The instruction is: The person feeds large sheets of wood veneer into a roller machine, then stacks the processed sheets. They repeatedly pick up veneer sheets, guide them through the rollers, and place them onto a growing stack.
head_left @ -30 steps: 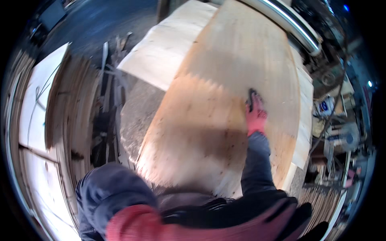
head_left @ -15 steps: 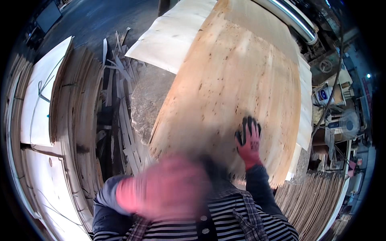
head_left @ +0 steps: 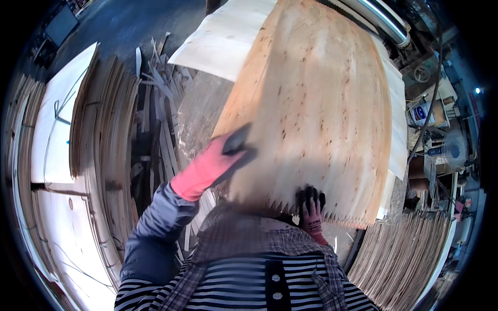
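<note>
A large thin sheet of wood veneer (head_left: 316, 103) lies in front of me, pale brown with small dark knots and a jagged near edge. My left hand (head_left: 215, 160), in a pink glove with dark fingertips, is on the sheet's left edge, fingers closed over it. On the jagged near edge rests my right hand (head_left: 310, 207), in the same kind of glove, gripping that edge. My striped shirt and blue sleeve fill the lower part of the view.
More veneer sheets (head_left: 228, 39) lie under and behind the top one. Stacks of veneer (head_left: 93, 155) stand at the left and lower right (head_left: 399, 254). Scrap strips (head_left: 155, 103) litter the floor. A metal roller (head_left: 384, 20) and machinery (head_left: 441, 150) sit at the right.
My right hand slid from the middle of the sheet back to its near edge. My left hand came up from below and took hold of the left edge. The sheet came nearer.
</note>
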